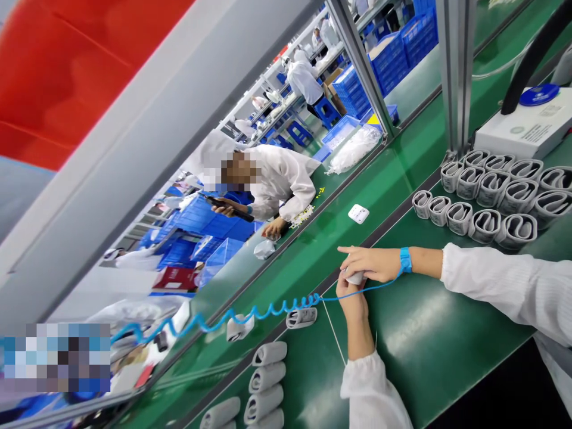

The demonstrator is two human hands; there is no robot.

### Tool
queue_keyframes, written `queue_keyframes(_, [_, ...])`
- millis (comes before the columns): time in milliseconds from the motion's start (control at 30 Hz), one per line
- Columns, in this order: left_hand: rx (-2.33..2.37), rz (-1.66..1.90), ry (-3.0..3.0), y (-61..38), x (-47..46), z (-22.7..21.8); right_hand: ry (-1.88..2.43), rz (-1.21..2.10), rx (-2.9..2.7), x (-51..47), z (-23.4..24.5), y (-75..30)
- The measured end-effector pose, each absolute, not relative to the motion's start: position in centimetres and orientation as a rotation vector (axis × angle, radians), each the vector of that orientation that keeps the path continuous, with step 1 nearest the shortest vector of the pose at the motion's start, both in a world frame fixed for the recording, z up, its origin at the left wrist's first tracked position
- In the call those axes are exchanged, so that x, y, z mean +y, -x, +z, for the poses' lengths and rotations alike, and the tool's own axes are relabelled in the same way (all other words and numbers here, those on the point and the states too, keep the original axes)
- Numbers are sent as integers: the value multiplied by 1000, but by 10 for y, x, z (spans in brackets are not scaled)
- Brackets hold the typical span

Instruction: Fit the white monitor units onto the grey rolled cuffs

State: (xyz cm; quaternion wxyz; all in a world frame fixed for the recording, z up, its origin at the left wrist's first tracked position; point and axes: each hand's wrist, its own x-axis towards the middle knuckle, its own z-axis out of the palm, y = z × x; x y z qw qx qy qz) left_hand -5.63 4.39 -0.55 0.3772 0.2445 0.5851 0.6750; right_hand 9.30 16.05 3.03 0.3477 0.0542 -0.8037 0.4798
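Note:
My left hand (353,301) comes up from the bottom of the view, fingers closed round a small whitish object (356,277). From the right reaches my right hand (373,263), lying over the same object with its fingers pressed on it and the index finger stretched past. Most of the object is hidden by the fingers, so its kind does not show. A blue wrist strap (405,260) is round my right wrist. Its coiled cord (268,310) runs off to the left. Close to my left hand lies a rolled grey cuff (301,317) on the green table (429,333).
Rows of rolled grey cuffs (485,226) stand at the right; several more (266,378) lie at lower left. A flat white piece (358,213) rests on the green belt (330,238). Across it sits a co-worker (286,173). A metal post (458,77) and white box (525,128) stand upper right.

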Motion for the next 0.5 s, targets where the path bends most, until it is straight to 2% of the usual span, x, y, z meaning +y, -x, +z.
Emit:
queue_keyframes(200, [1512,1796,-573,59,47,-6,284,1621,-1692,164,29,-91])
queue_keyframes(333, [1416,1801,-634,59,46,0,476,1890,-1663,174,29,-93])
queue_keyframes(500, [1359,1710,-705,60,43,1,499,1921,-1709,180,41,-101])
